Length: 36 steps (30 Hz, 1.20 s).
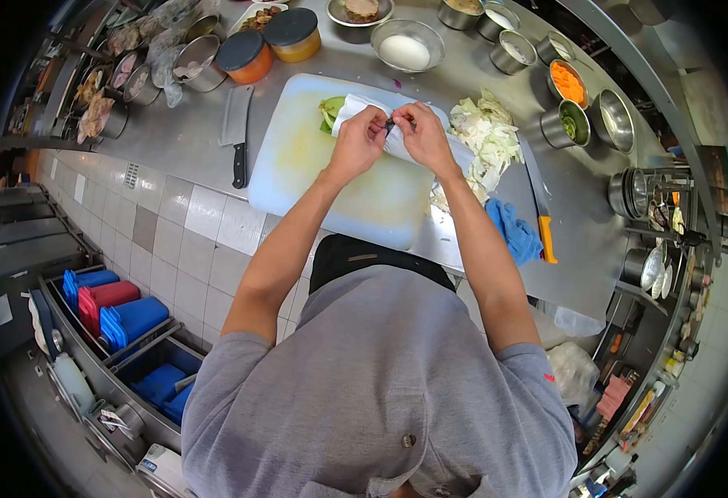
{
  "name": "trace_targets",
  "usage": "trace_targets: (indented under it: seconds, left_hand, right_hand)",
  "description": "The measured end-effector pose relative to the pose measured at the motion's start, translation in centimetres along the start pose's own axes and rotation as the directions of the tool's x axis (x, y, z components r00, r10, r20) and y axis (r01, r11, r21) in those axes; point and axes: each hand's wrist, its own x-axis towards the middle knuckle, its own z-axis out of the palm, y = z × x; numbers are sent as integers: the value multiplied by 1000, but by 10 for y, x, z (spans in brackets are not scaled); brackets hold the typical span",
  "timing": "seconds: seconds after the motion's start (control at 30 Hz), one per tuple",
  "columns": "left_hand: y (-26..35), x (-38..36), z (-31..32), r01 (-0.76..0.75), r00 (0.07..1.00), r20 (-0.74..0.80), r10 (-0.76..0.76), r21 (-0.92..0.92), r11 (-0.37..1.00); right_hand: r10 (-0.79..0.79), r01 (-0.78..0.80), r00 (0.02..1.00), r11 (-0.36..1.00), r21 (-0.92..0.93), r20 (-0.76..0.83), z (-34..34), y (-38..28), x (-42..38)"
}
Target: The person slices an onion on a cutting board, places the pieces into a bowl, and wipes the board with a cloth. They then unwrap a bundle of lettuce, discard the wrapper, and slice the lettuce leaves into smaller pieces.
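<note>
Counter: steel, crowded with bowls and tubs beyond both hands.
Cutting board: white, directly beneath the hands.
Cabbage: chopped pile just right of the right hand.
Cleaver: well left of the left hand.
White bag: pinched by left hand and right hand, fingers closed on it.

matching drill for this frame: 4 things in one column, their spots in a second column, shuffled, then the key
Things:
1. cleaver
2. blue cloth
3. chopped cabbage
4. bowl of white liquid

Places:
A. counter, between the board's right end and the orange-handled knife
B. beyond the cutting board's far edge
C. on the steel counter, left of the board
D. right end of the board, beside the right hand

Pairs: 1-C, 2-A, 3-D, 4-B
</note>
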Motion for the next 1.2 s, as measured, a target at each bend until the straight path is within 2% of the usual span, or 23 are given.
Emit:
trace_targets:
  seconds: [0.07, 0.3, 0.43, 0.53, 0.67, 0.73, 0.83, 0.97, 1.07, 1.17, 1.2]
  left_hand:
    - [1, 0, -2, 41, 999, 9, -41, -27, 999]
    - [6, -3, 0, 105, 994, -17, -106, -51, 993]
    - [8, -3, 1, 139, 986, -77, -150, -125, 982]
    - [1, 0, 8, -52, 992, -113, 53, 9, 999]
    - [-7, 3, 7, -89, 988, -112, 110, 180, 980]
    - [-1, 4, -6, -92, 981, -136, 135, 283, 955]
    - [14, 7, -35, -4, 983, -178, 51, 258, 966]
    - [17, -4, -38, 73, 986, -154, -69, 21, 997]
    - [-7, -20, -8, 34, 996, -82, -27, 85, 996]
    - [-4, -32, 16, 17, 984, -174, 34, 283, 959]
    - [0, -33, 19, 112, 982, -178, -68, 249, 962]
  right_hand:
    - [0, 0, 1000, 1000, -16, 9, -1, -2, 0]
    - [-11, 5, 999, 994, 109, 47, -4, 2, 0]
    - [-14, 9, 999, 992, 125, 34, -2, 5, 0]
    - [1, -8, 999, 989, 147, 44, -2, 10, 0]
    - [-45, 39, 998, 988, 150, 40, -2, 10, -2]
    - [-57, 53, 998, 994, 94, 41, -7, 4, -2]
    - [-59, 55, 997, 996, 75, 53, -9, 7, -2]
    - [-78, 76, 996, 997, 33, 40, -12, -15, -3]
    - [-7, -2, 990, 998, 66, 144, -14, -15, 1]
    - [34, -37, 982, 999, 13, 183, -11, -3, 9]
    - [8, -12, 979, 1000, 20, 205, -12, -1, 10]
